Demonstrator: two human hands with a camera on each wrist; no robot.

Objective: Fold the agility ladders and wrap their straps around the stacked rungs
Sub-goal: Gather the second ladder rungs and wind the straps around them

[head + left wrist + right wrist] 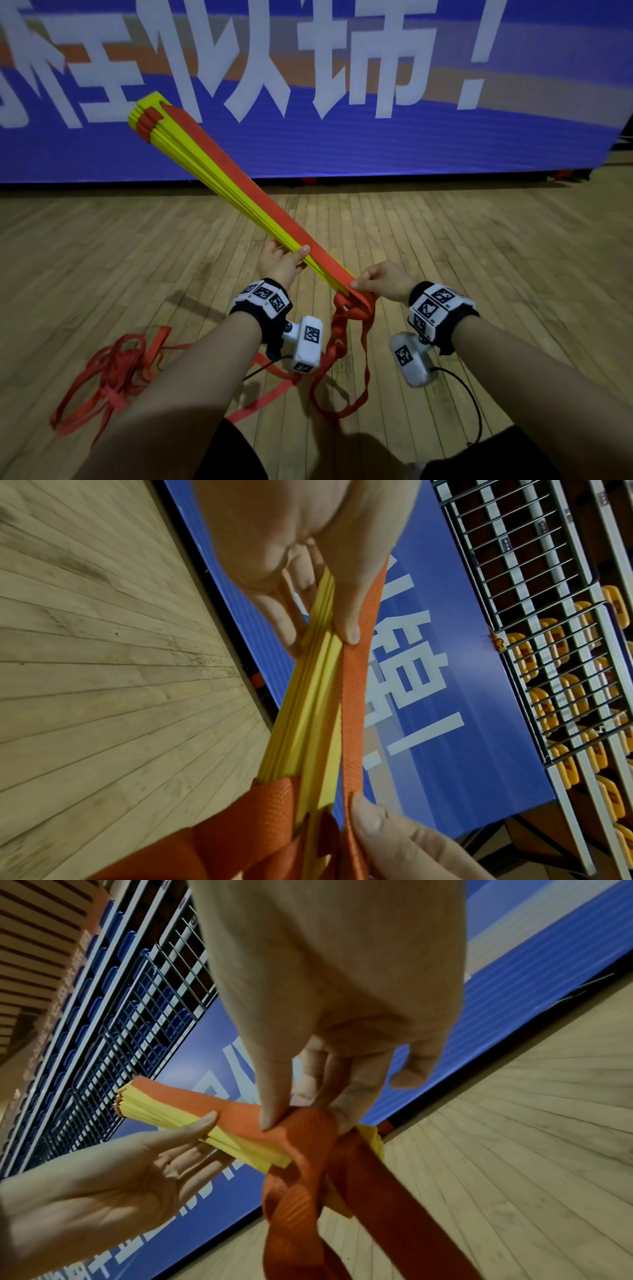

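From my remote seat: a wooden floor (445, 240) runs up to a blue banner (376, 144) with large white characters. Behind it, metal railings (534, 569) front rows of yellow seats (548, 710) in the stands.

1. The head view looks forward and down from above both forearms, over the wooden floor (445, 240) to the far blue banner (342, 147).
2. The left wrist view sits close behind the left hand (308, 547), facing along the stacked rungs (308, 710) toward the right hand (394, 840).
3. The right wrist view sits close behind the right hand (325, 1001), facing left.
4. All views share rungs, hands, banner and floor.
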